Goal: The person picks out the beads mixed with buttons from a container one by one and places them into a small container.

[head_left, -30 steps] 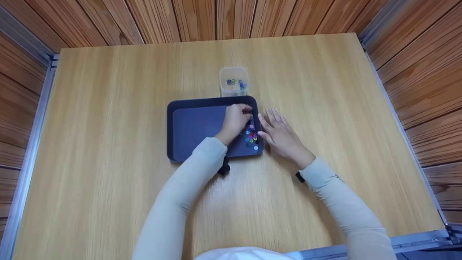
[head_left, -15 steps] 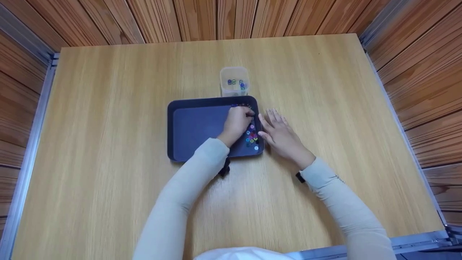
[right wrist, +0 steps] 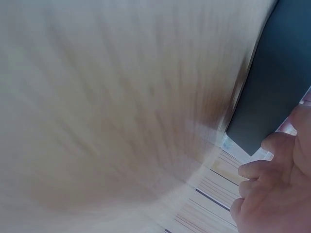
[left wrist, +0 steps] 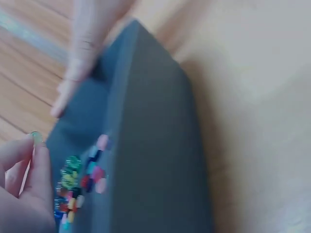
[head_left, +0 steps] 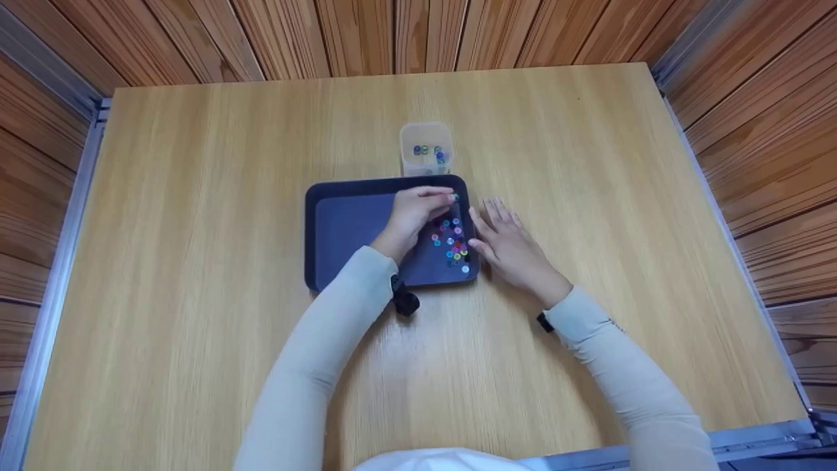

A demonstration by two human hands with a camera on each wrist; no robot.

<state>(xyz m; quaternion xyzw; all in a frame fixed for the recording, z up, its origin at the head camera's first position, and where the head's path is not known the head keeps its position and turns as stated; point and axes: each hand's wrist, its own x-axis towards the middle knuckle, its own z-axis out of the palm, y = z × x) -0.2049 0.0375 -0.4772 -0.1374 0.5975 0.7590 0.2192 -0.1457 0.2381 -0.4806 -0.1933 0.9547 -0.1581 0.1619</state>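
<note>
My left hand [head_left: 409,214] is over the right part of a dark blue tray [head_left: 353,252]. Between its thumb and fingertips it pinches a small translucent green marble [left wrist: 36,138], held above the pile. Small coloured pieces [head_left: 456,247] lie loose at the tray's right side, pink, yellow, red and blue among them. In the left wrist view, glossy green and yellow pieces [left wrist: 72,170] lie among them; part of the pile is hidden by the hand. My right hand [head_left: 513,252] lies with straight fingers beside the tray's right wall, its thumb and index finger at the rim.
Behind the tray stands a small translucent plastic container [head_left: 425,134] with several blue and green marbles inside. Both stand on a light wooden table [head_left: 196,261]. Wooden panel walls [head_left: 359,39] enclose the back and sides.
My left hand has come up from the pieces at the tray's back right corner and shifted slightly left, now with the green marble at its fingertips. The right hand has stayed put.
</note>
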